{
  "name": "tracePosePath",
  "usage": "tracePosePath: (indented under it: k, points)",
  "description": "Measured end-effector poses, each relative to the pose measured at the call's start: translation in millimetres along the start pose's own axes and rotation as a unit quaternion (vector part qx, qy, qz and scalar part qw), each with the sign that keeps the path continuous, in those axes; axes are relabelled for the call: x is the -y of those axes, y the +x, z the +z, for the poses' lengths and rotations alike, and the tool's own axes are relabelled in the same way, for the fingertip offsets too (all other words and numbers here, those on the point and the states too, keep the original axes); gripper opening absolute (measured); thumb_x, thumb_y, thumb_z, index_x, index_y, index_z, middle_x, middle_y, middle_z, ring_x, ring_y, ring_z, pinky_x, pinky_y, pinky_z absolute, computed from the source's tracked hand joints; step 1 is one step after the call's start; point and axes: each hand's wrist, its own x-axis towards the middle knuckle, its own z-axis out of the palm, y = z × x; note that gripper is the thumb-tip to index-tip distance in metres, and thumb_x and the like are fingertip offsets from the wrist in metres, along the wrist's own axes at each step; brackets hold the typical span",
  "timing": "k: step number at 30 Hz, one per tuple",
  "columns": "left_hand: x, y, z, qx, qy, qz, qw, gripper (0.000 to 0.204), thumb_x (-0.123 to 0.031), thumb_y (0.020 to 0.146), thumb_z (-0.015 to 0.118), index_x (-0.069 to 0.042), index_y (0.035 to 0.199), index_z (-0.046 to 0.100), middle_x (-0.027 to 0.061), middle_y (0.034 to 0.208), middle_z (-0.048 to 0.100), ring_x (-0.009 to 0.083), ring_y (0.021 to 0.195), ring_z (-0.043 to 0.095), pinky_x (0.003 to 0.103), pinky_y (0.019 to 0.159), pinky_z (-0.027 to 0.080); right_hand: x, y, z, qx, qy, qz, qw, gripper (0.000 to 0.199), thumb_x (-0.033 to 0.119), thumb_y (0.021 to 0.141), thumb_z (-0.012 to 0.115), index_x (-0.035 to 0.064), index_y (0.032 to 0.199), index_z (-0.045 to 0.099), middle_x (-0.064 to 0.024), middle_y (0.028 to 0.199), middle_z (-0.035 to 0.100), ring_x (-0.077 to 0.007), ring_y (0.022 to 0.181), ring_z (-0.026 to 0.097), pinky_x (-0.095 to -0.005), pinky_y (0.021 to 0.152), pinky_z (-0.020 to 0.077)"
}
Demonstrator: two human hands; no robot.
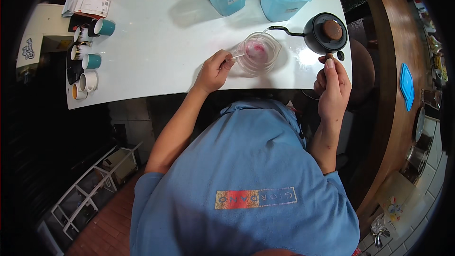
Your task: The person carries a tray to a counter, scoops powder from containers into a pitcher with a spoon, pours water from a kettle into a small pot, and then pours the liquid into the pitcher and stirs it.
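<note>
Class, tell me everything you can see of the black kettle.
The black kettle looks like metal, with a round lid, a brown knob and a thin, curved spout reaching left toward the clear jug. The right hand grips its handle. A faint stream seems to leave the spout. Its tilt is unclear.

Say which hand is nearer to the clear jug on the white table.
Left. The left hand grips the clear jug by its handle; the right hand is farther off, to the jug's right, holding the black kettle.
</note>
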Motion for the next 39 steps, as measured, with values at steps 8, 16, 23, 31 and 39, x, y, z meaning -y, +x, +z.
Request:
tracePosePath:
  k: [8,16,23,31,39]
  points:
    - [4,-1,0,0.000,-0.005,-0.007,1.000,0.019,-0.018,0.094,0.057,0.001,0.097,0.056,0.0116,0.083,0.057,0.0211,0.064,0.052,0.030,0.061,0.044,3,-10,-5,-0.012,-0.009,0.012,1.000,0.026,0.021,0.097,0.052,-0.0032,0.104,0.057,0.0066,0.062,0.039,-0.0001,0.051,0.031,-0.0186,0.046,0.0229]
    - [1,-2,-2,0.005,-0.006,-0.020,1.000,0.020,-0.018,0.093,0.057,0.001,0.099,0.056,0.0133,0.084,0.058,0.0246,0.068,0.054,0.031,0.063,0.044,6,-20,-3,-0.009,-0.015,0.018,1.000,0.026,0.021,0.097,0.053,-0.0039,0.105,0.057,0.0063,0.062,0.040,-0.0002,0.052,0.032,-0.0187,0.046,0.0229]
    - [-3,1,-2,0.010,-0.020,-0.030,0.999,0.018,-0.015,0.092,0.056,0.001,0.099,0.056,0.0145,0.086,0.059,0.0257,0.070,0.055,0.031,0.065,0.045,4,-17,3,0.001,0.004,0.026,1.000,0.027,0.021,0.097,0.053,-0.0045,0.106,0.057,0.0069,0.062,0.039,0.0001,0.050,0.031,-0.0188,0.045,0.0227]
    - [-4,0,-3,0.018,-0.006,-0.021,1.000,0.015,-0.011,0.090,0.056,0.002,0.096,0.056,0.0151,0.086,0.059,0.0279,0.073,0.057,0.032,0.068,0.046,3,-10,9,-0.008,-0.006,0.003,1.000,0.028,0.022,0.097,0.053,-0.0045,0.105,0.057,0.0072,0.062,0.039,0.0000,0.051,0.031,-0.0189,0.045,0.0226]
    - [-3,0,-5,0.014,0.000,0.006,1.000,0.017,-0.015,0.092,0.057,0.002,0.094,0.056,0.0129,0.082,0.057,0.0235,0.066,0.052,0.031,0.063,0.044,8,-8,4,-0.037,-0.019,-0.013,0.999,0.029,0.022,0.097,0.052,-0.0054,0.105,0.058,0.0067,0.061,0.038,-0.0001,0.051,0.031,-0.0189,0.046,0.0225]
